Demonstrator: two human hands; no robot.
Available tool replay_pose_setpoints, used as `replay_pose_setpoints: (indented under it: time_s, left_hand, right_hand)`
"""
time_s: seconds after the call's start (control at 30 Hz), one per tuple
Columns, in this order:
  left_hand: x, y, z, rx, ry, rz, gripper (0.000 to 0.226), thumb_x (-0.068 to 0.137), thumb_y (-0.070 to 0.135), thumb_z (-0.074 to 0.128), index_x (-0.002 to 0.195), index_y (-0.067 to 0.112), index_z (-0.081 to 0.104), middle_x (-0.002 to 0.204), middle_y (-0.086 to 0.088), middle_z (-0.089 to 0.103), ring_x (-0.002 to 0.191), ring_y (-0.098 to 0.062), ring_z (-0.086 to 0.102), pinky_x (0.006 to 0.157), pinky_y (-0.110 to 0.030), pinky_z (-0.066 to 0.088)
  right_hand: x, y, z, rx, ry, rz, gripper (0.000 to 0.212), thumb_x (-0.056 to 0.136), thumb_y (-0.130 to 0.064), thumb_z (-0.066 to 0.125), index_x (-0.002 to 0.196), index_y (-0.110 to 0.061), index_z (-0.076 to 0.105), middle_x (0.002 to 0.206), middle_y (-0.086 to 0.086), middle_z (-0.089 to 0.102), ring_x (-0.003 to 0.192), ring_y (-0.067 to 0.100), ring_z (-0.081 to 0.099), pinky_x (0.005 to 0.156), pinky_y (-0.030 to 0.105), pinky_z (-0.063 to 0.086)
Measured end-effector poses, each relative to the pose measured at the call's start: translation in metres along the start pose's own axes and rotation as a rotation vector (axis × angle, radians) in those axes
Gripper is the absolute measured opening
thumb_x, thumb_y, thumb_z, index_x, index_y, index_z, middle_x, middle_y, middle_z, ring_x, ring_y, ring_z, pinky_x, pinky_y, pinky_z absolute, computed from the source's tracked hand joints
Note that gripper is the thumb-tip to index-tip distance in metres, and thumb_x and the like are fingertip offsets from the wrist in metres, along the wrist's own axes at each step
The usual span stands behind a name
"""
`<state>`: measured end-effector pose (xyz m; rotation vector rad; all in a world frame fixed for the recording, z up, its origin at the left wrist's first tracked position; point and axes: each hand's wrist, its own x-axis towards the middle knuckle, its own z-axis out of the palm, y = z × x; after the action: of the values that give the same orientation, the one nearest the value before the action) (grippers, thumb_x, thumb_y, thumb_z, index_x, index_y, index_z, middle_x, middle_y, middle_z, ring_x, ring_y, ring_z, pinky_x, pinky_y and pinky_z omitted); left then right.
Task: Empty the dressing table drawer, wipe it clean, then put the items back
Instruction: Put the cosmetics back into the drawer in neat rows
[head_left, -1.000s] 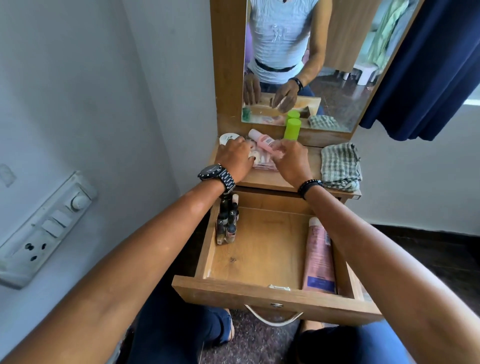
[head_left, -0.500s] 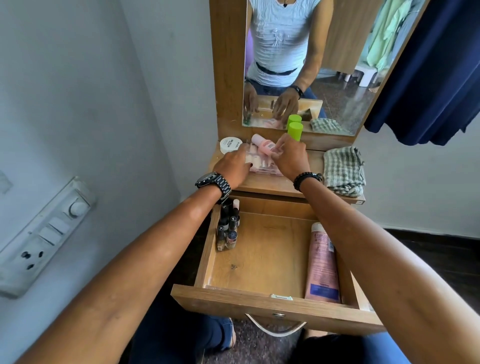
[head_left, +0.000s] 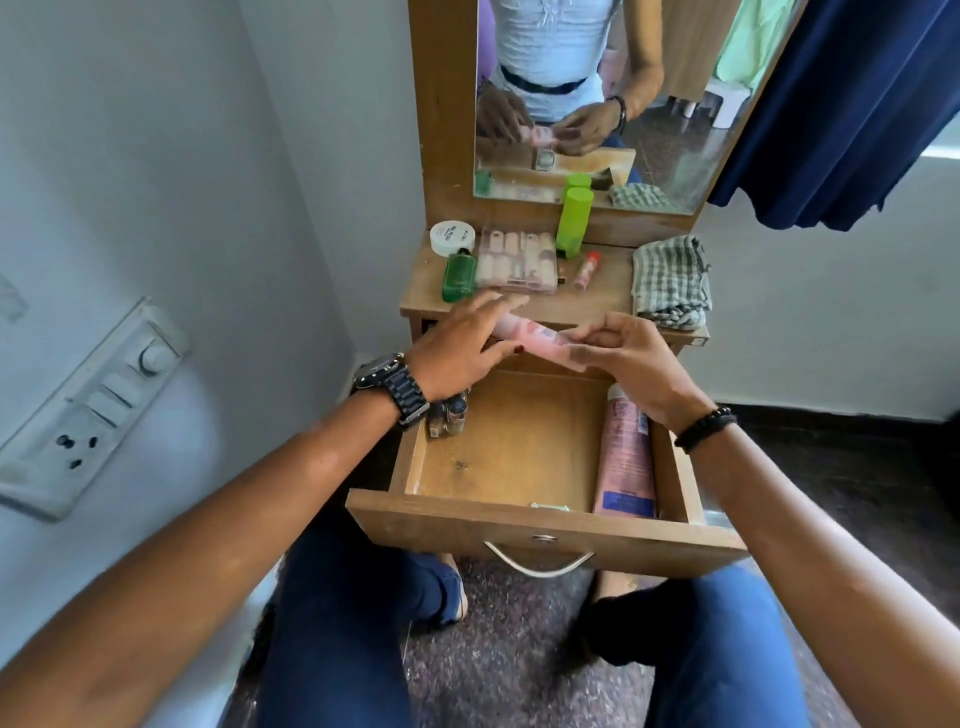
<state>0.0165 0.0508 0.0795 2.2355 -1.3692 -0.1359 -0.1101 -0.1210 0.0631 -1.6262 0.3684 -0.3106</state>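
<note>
Currently in the put-back phase, by my reading: the drawer (head_left: 519, 457) stands pulled out, its floor mostly bare wood, with only part of its contents inside.

Drawer contents: a cluster of small bottles (head_left: 447, 415) upright in the back left corner, partly hidden under the left wrist; a pink tube (head_left: 626, 457) lying flat along the right wall, cap toward the front.

In transit: a small pink bottle (head_left: 527, 338) held horizontally above the drawer's back edge. Right hand (head_left: 631, 358) pinches one end between curled fingers and thumb. Left hand (head_left: 462, 348) has fingers spread and nearly straight over the other end; whether it truly grips cannot be told.

Remaining on the tabletop (head_left: 602, 296): white jar (head_left: 452, 237), green flask (head_left: 459, 275), clear case (head_left: 517, 260), tall green bottle (head_left: 573, 221), a small red-capped tube (head_left: 587, 270). Checked cloth (head_left: 670, 280) lies at the right end, suggesting wiping is done.

Estimate: roughly a third returned.
</note>
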Motion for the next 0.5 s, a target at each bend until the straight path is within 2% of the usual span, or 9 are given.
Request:
replay_pose_setpoints:
  time_s: [0.07,0.13,0.2,0.3,0.37,0.43,0.5]
  left_hand:
    - [-0.019,0.003,0.007,-0.142,-0.110,-0.051,0.054,0.089,0.021,0.058,0.139,0.020,0.037,0.127,-0.003,0.056,0.110,-0.012,0.053,0.094,-0.032,0.045]
    - [-0.035,0.005,0.020,-0.217,-0.188,-0.100,0.048,0.087,0.017,0.060,0.133,0.019,0.045,0.112,0.001,0.062,0.091,-0.006,0.057,0.082,-0.024,0.048]
    - [-0.045,0.003,0.036,-0.208,-0.266,-0.138,0.042,0.085,0.020,0.063,0.126,0.020,0.052,0.110,0.001,0.062,0.095,-0.007,0.056,0.084,-0.023,0.044]
    - [-0.052,-0.002,0.059,-0.144,-0.409,-0.173,0.036,0.083,0.027,0.065,0.118,0.021,0.058,0.111,-0.001,0.063,0.101,-0.013,0.056,0.089,-0.029,0.045]
    - [-0.051,-0.005,0.072,-0.065,-0.480,-0.152,0.033,0.083,0.029,0.064,0.114,0.019,0.060,0.110,-0.002,0.064,0.102,-0.016,0.058,0.088,-0.032,0.047]
    - [-0.048,-0.005,0.080,0.005,-0.538,-0.135,0.031,0.084,0.030,0.064,0.112,0.017,0.060,0.107,-0.002,0.065,0.098,-0.016,0.058,0.083,-0.030,0.048]
    - [-0.044,-0.004,0.086,0.046,-0.587,-0.128,0.033,0.083,0.032,0.065,0.112,0.016,0.061,0.104,-0.002,0.065,0.092,-0.014,0.056,0.081,-0.030,0.049]
  right_hand:
    - [-0.013,0.013,-0.007,0.027,-0.097,0.062,0.018,0.075,0.007,0.069,0.080,-0.009,0.062,0.091,0.005,0.073,0.085,0.012,0.069,0.072,0.018,0.055]
    - [-0.025,0.028,-0.011,0.010,-0.182,0.137,0.020,0.075,0.011,0.067,0.082,-0.007,0.062,0.093,0.007,0.072,0.086,0.012,0.069,0.072,0.018,0.054]
    - [-0.034,0.042,-0.011,-0.046,-0.254,0.198,0.021,0.075,0.012,0.067,0.085,-0.006,0.062,0.090,0.004,0.073,0.082,0.009,0.069,0.071,0.017,0.053]
    - [-0.046,0.056,-0.007,-0.254,-0.334,0.258,0.022,0.075,0.010,0.069,0.088,-0.005,0.061,0.072,-0.010,0.070,0.068,0.000,0.063,0.065,0.014,0.049]
    - [-0.048,0.065,-0.002,-0.407,-0.359,0.260,0.024,0.072,0.005,0.074,0.092,-0.002,0.062,0.079,-0.007,0.069,0.073,0.006,0.063,0.071,0.021,0.051]
    - [-0.048,0.069,0.004,-0.577,-0.394,0.257,0.029,0.070,0.000,0.078,0.095,-0.001,0.063,0.092,0.003,0.069,0.082,0.018,0.066,0.080,0.032,0.054]
    - [-0.045,0.070,0.009,-0.720,-0.435,0.263,0.032,0.070,-0.005,0.079,0.098,-0.005,0.064,0.097,0.005,0.069,0.088,0.022,0.068,0.082,0.035,0.055]
